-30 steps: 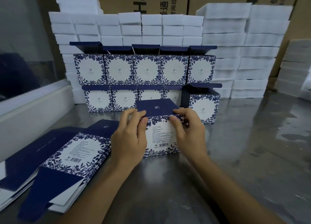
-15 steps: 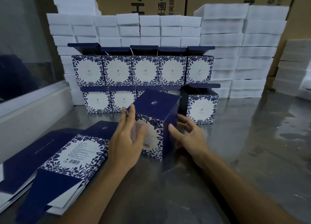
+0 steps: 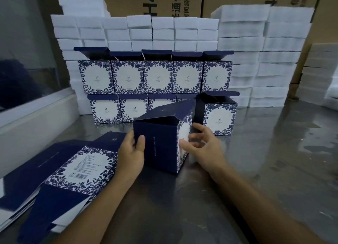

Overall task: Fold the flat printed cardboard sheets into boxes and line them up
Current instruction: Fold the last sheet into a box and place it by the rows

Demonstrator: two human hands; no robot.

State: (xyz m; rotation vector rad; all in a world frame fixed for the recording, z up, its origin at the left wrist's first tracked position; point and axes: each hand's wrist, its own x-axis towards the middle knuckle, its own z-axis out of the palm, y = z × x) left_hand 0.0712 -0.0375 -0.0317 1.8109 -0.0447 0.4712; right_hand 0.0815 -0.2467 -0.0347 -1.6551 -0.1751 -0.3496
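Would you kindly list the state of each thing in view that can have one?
box in hand: upright on the table, lid flap up, open
left hand: grips the box's left edge
right hand: fingers spread beside the box
finished boxes: stacked in two rows, lids open
flat sheets: unfolded, piled at left
foam blocks: stacked behind

A single wide-angle view from the person's head looks forward and down across the steel tabletop (image 3: 265,170), close over the hands (image 3: 130,156) at lower centre. Stacked printed boxes (image 3: 158,77) fill the middle of the frame; straight lines bow toward the edges.
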